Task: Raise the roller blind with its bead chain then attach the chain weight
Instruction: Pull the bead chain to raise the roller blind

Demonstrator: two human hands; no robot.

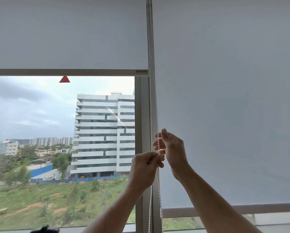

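Note:
A white roller blind (68,34) covers the top of the left window, its bottom bar (62,72) about a third of the way down. A white bead chain (152,106) hangs in two strands along the frame between the windows. My right hand (172,148) is closed around the right strand, thumb up. Just below and to the left, my left hand (145,167) pinches the same strand. No chain weight shows.
A second white blind (228,98) hangs lower over the right window, ending near its bottom bar (241,210). A grey vertical frame post (141,115) stands behind the chain. A red triangle sticker (64,79) is on the left pane. A dark object (45,229) lies on the sill.

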